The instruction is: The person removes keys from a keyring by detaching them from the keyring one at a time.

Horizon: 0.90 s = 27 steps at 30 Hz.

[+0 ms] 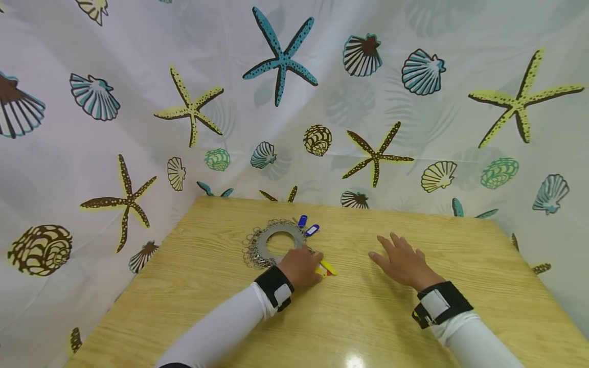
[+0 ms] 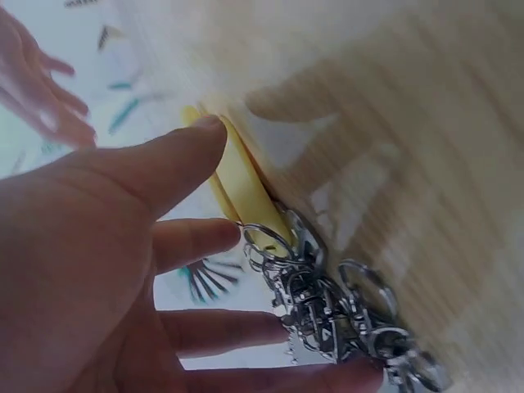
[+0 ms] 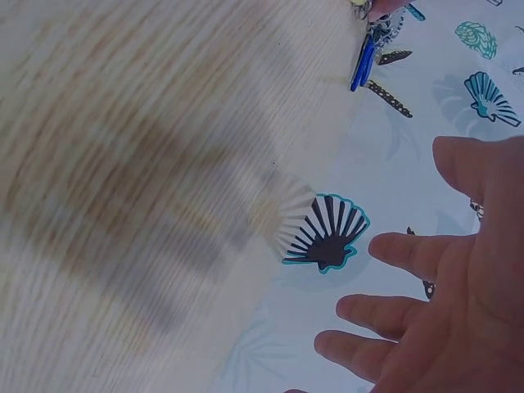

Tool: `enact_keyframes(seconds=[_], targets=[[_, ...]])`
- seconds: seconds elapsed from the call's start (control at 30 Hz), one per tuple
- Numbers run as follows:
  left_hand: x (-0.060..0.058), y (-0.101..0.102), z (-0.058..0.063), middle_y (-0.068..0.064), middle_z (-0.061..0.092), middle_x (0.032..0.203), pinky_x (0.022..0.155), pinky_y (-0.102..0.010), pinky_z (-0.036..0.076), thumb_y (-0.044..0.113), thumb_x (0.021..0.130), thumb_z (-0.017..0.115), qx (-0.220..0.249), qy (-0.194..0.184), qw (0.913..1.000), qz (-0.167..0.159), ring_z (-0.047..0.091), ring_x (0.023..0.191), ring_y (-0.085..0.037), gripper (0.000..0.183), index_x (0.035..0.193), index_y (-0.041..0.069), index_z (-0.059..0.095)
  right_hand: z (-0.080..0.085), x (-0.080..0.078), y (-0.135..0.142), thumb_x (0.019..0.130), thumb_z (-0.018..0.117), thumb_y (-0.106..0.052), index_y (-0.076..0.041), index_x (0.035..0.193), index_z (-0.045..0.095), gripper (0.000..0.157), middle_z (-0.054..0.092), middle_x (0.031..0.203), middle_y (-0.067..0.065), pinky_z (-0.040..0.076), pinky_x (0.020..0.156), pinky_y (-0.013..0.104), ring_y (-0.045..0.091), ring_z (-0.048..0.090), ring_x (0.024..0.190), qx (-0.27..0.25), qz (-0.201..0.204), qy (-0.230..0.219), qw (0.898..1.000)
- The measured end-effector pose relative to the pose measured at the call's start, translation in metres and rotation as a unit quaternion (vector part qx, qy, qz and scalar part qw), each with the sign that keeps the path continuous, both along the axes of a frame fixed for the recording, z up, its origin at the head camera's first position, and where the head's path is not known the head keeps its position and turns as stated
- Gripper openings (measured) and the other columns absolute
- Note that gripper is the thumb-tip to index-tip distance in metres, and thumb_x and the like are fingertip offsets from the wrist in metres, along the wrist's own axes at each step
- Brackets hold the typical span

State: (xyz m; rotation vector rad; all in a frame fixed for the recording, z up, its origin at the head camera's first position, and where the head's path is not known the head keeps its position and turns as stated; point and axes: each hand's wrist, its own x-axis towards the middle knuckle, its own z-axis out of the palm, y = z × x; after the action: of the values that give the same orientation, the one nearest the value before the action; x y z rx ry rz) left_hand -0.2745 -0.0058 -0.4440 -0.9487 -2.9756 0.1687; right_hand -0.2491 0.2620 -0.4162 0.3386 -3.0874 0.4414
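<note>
My left hand reaches over the near right edge of a flat grey ring lying on the table. Many small metal split rings hang round its rim. In the left wrist view, the thumb tip overlaps the end of a yellow key tag, while the fingertips are right at the metal rings. Two blue key tags lie at the ring's far right side. Off to the right, my right hand hovers over the table with fingers spread and nothing in it.
The light wood table carries the ring left of its middle. A white curtain printed with shells and starfish hangs along the back and both sides. A glare spot shows near the front.
</note>
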Motion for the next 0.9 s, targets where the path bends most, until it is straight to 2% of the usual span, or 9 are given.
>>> enact_keyframes(seconds=[0.23, 0.4, 0.6, 0.7, 0.8, 0.9], targets=[[0.024, 0.020, 0.004, -0.016, 0.063, 0.112, 0.080, -0.041, 0.054, 0.054, 0.090, 0.058, -0.001, -0.015, 0.9996, -0.023, 0.063, 0.094, -0.028, 0.061, 0.138, 0.016, 0.054, -0.003, 0.000, -0.002, 0.100, 0.042, -0.049, 0.000, 0.146, 0.040, 0.066, 0.029, 0.147, 0.035, 0.022, 0.094, 0.078, 0.057, 0.024, 0.133, 0.000, 0.000, 0.000, 1.000], [0.032, 0.029, 0.008, -0.016, 0.062, 0.116, 0.078, -0.039, 0.055, 0.056, 0.091, 0.056, -0.006, -0.026, 0.9993, -0.024, 0.063, 0.096, -0.027, 0.062, 0.139, 0.018, 0.053, -0.002, 0.001, -0.006, 0.100, 0.043, -0.047, 0.001, 0.144, 0.042, 0.065, 0.030, 0.147, 0.035, 0.025, 0.093, 0.077, 0.056, 0.026, 0.132, 0.007, 0.001, 0.009, 1.000], [0.026, 0.027, 0.012, -0.009, 0.067, 0.107, 0.068, -0.034, 0.056, 0.058, 0.093, 0.051, -0.014, -0.028, 0.9993, -0.020, 0.065, 0.088, -0.022, 0.061, 0.140, 0.019, 0.053, -0.002, -0.005, -0.016, 0.100, 0.046, -0.046, -0.001, 0.143, 0.044, 0.063, 0.031, 0.146, 0.034, 0.024, 0.095, 0.076, 0.055, 0.026, 0.132, 0.005, 0.009, 0.002, 1.000], [0.021, 0.025, 0.017, -0.004, 0.070, 0.103, 0.065, -0.033, 0.055, 0.059, 0.093, 0.049, -0.024, -0.033, 0.9990, -0.017, 0.066, 0.086, -0.018, 0.061, 0.140, 0.019, 0.053, -0.004, -0.012, -0.025, 0.098, 0.051, -0.042, -0.003, 0.140, 0.050, 0.058, 0.038, 0.144, 0.033, 0.029, 0.093, 0.075, 0.053, 0.033, 0.130, 0.013, 0.029, 0.024, 0.999], [0.015, 0.021, 0.022, -0.002, 0.071, 0.102, 0.063, -0.033, 0.054, 0.059, 0.094, 0.047, -0.031, -0.032, 0.9990, -0.009, 0.067, 0.083, -0.017, 0.059, 0.137, 0.019, 0.055, -0.006, -0.026, -0.038, 0.094, 0.061, -0.034, -0.005, 0.133, 0.057, 0.049, 0.047, 0.138, 0.030, 0.038, 0.088, 0.071, 0.049, 0.044, 0.124, 0.029, 0.066, 0.061, 0.996], [0.008, 0.014, 0.026, -0.004, 0.069, 0.105, 0.067, -0.035, 0.056, 0.060, 0.093, 0.048, -0.033, -0.017, 0.9993, 0.001, 0.067, 0.086, -0.021, 0.058, 0.133, 0.019, 0.058, -0.009, -0.045, -0.054, 0.091, 0.066, -0.027, -0.006, 0.128, 0.062, 0.043, 0.053, 0.133, 0.026, 0.044, 0.083, 0.067, 0.046, 0.051, 0.119, 0.040, 0.098, 0.081, 0.991]])
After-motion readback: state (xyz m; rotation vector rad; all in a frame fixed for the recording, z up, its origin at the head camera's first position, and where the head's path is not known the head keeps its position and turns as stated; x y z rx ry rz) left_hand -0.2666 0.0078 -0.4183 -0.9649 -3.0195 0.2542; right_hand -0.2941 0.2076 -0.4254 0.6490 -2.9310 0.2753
